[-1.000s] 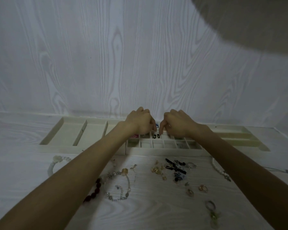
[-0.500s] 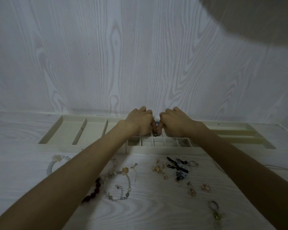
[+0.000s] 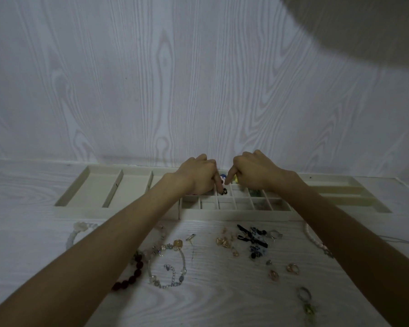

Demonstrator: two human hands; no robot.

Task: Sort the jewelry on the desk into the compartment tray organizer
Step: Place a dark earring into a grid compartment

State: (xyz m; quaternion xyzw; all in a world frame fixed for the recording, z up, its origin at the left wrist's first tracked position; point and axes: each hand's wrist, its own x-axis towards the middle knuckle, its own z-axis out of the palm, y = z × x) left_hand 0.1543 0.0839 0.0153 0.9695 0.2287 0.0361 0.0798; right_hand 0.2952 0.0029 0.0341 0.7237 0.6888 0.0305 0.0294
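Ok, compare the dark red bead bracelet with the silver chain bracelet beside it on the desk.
The dark red bead bracelet is made of large round opaque beads; the silver chain bracelet is thin, with small pale beads and links. The red one lies partly under the left forearm; the silver one lies in full view as a loop. Both lie unsorted on the desk.

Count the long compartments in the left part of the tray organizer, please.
3. The first compartment is at the tray organizer's far left end, the second compartment beside it, the third compartment further right, mostly covered by the left forearm. The left hand may hide more.
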